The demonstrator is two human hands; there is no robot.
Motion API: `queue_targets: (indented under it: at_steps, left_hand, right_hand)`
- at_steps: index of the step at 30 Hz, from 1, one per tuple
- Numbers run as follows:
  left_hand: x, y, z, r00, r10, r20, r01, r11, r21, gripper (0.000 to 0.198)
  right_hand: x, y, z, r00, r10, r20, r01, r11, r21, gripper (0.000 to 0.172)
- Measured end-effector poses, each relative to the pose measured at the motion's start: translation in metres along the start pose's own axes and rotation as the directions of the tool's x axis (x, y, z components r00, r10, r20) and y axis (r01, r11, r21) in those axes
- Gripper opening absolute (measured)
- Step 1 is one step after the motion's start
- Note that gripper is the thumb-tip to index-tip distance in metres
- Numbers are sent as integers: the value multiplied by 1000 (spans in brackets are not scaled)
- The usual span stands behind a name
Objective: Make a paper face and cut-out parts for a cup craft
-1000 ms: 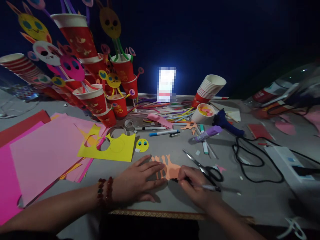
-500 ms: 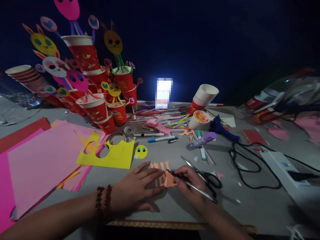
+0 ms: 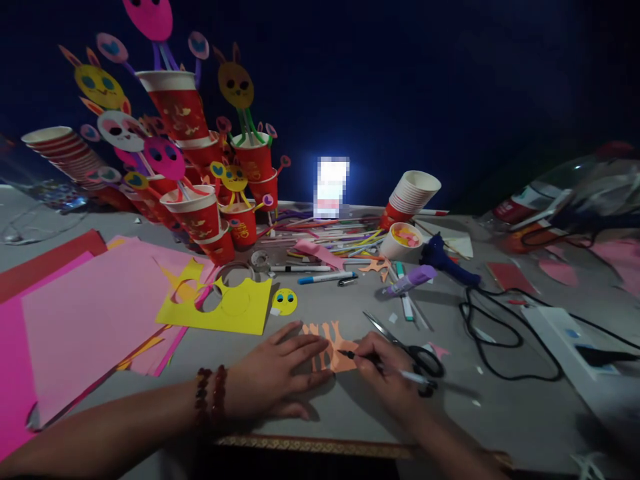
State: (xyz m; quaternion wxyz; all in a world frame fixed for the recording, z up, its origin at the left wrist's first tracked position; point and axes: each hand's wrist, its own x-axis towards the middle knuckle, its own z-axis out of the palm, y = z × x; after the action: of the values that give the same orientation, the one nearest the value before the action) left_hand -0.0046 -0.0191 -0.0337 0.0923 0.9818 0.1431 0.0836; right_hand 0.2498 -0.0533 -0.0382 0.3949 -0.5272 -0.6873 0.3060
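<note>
My left hand (image 3: 280, 367) lies flat with its fingers spread, the fingertips resting on a piece of orange paper (image 3: 345, 359) that has cut-out gaps along its left part. In my right hand (image 3: 385, 373) a black-tipped pen (image 3: 413, 377) is gripped, its tip at the orange paper. Whether the tip touches the paper I cannot tell. Scissors (image 3: 395, 333) lie just beyond my right hand, partly hidden by it. A yellow paper face (image 3: 285, 302) with blue eyes sits beyond my left fingers.
Yellow paper (image 3: 245, 317) with round holes and pink sheets (image 3: 90, 320) lie left. Red cups (image 3: 183, 120) bearing paper animals stand behind. A glue stick (image 3: 413, 280), blue glue gun (image 3: 450, 261), marker (image 3: 327, 277) and black cord (image 3: 467, 333) lie beyond and right.
The pen in my right hand has turned, and its tip has moved lower on the orange paper. My left hand stays flat on the paper. The whole view has shifted slightly.
</note>
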Motion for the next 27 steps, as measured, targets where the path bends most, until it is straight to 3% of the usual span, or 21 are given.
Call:
queue_targets:
  at_steps: [9, 27]
  left_hand:
    - [-1, 0, 2, 1000, -3, -25, 3, 1000, -17, 60]
    - [0, 1, -1, 1000, -18, 2, 18, 999, -46, 58]
  right_hand:
    - [1, -4, 0, 997, -5, 77, 3, 1000, 21, 17]
    - [3, -8, 0, 996, 8, 84, -6, 1000, -22, 17]
